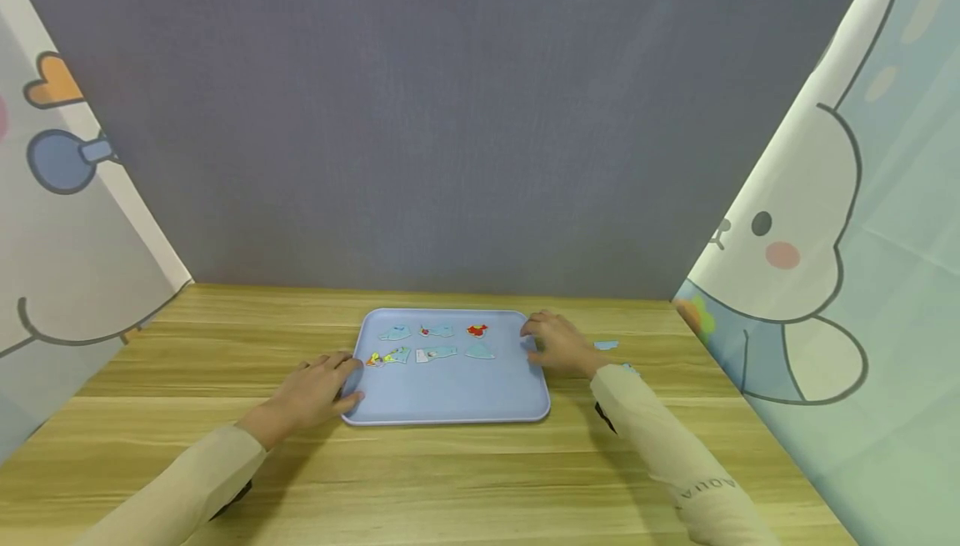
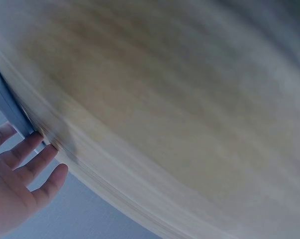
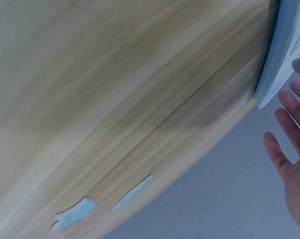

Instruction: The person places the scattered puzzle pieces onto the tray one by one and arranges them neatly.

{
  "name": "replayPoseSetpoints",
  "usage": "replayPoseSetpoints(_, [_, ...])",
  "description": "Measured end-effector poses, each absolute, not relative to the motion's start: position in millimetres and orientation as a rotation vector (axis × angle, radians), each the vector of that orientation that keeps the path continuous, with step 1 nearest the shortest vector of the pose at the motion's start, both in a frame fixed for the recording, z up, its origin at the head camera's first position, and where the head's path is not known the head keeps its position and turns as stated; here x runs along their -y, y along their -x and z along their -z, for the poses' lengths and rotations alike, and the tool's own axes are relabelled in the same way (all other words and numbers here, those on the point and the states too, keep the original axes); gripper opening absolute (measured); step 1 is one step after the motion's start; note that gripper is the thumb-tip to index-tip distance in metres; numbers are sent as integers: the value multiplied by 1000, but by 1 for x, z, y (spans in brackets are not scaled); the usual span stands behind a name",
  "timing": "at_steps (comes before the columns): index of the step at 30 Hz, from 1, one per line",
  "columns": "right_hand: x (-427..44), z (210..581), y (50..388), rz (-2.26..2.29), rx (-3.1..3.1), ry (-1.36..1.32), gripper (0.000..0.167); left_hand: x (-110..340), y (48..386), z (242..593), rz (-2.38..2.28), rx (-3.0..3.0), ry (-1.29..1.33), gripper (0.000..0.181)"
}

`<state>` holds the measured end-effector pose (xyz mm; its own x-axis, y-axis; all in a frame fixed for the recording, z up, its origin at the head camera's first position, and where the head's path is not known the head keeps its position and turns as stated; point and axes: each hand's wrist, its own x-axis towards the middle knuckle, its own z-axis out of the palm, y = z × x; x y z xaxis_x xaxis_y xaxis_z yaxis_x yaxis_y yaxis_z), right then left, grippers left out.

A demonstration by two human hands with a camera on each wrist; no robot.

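Note:
A pale blue tray (image 1: 457, 396) lies flat on the wooden table. Several irregular puzzle-like pieces rest on it in two rows, among them a red one (image 1: 477, 331), a yellow-patterned one (image 1: 387, 357) and a light blue one (image 1: 480, 352). My left hand (image 1: 315, 389) is at the tray's left edge, its thumb over the lower left part; in the left wrist view its fingers (image 2: 36, 164) are spread and loosely bent by the rim. At the upper right edge is my right hand (image 1: 557, 343), fingers relaxed, with its thumb and fingertips over the rim. Neither hand visibly grips anything.
Two light blue pieces, a flat one (image 1: 606, 345) and one partly behind my right sleeve (image 1: 632, 368), lie on the table right of the tray. A grey panel (image 1: 435, 129) stands behind the table, with cartoon-printed cloth (image 1: 900, 279) on both sides.

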<state>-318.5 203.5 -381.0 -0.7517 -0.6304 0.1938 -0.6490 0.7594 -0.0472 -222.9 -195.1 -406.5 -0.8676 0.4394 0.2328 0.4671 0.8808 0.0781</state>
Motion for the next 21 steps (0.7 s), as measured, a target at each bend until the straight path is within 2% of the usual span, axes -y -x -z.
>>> replayPoseSetpoints(21, [-258, 389, 312, -271, 2701, -961, 27, 196, 223, 407, 201, 2853, 698, 46])
